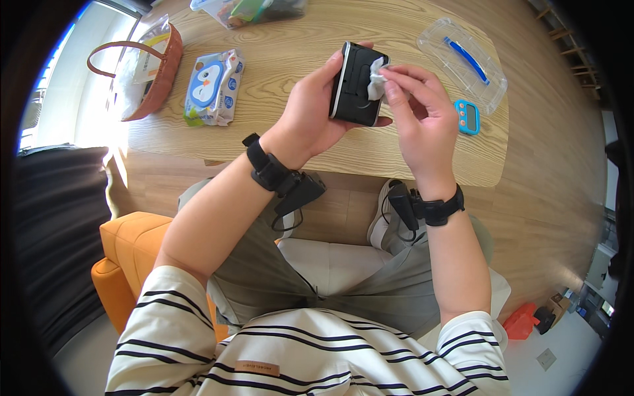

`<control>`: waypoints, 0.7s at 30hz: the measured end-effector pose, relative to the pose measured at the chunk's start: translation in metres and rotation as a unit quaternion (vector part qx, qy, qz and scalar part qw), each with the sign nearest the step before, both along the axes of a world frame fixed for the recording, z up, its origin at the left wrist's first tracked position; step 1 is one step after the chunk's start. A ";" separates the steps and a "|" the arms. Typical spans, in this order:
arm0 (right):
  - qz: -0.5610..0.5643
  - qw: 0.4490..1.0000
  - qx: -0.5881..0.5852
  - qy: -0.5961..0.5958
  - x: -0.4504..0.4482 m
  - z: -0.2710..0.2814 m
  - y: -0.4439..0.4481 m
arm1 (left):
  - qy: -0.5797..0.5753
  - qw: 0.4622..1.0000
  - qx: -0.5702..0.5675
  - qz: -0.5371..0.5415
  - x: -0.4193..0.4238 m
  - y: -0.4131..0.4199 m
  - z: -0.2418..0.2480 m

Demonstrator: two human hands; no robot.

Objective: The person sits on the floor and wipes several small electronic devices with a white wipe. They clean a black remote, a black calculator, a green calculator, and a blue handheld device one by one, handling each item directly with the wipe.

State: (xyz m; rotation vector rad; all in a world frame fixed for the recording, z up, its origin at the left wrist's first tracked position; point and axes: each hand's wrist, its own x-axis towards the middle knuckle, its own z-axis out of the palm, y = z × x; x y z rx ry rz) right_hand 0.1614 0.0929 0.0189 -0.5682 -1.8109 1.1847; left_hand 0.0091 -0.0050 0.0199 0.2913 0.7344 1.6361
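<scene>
My left hand [317,106] holds a small black box-shaped device [352,94] with a silver edge, tilted above the table. Its thumb lies along the left side, and fingertips show past the far and right edges. Between the thumb and fingers of my right hand [428,106] is a crumpled white wipe or tissue [377,79]. The wipe rests against the right part of the device's black face and hides some of it. What the device is cannot be made out for sure.
On the wooden table [277,64] lie a wipes pack [213,89], a clear plastic lid [446,64] with a blue handle and a blue digital timer [467,118]. A woven basket [163,84] stands at the left. A filled plastic container [257,12] sits at the far edge.
</scene>
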 end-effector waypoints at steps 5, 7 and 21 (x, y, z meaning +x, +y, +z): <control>0.016 0.975 0.216 -0.058 -0.002 0.003 -0.012 | -0.028 0.999 -0.019 0.025 -0.006 0.002 -0.012; 0.050 0.972 0.224 -0.046 -0.002 0.005 -0.016 | -0.046 0.999 -0.001 0.014 -0.012 0.000 -0.017; 0.006 0.959 0.277 -0.064 0.005 0.004 0.006 | -0.089 0.993 0.042 -0.069 -0.021 0.003 -0.030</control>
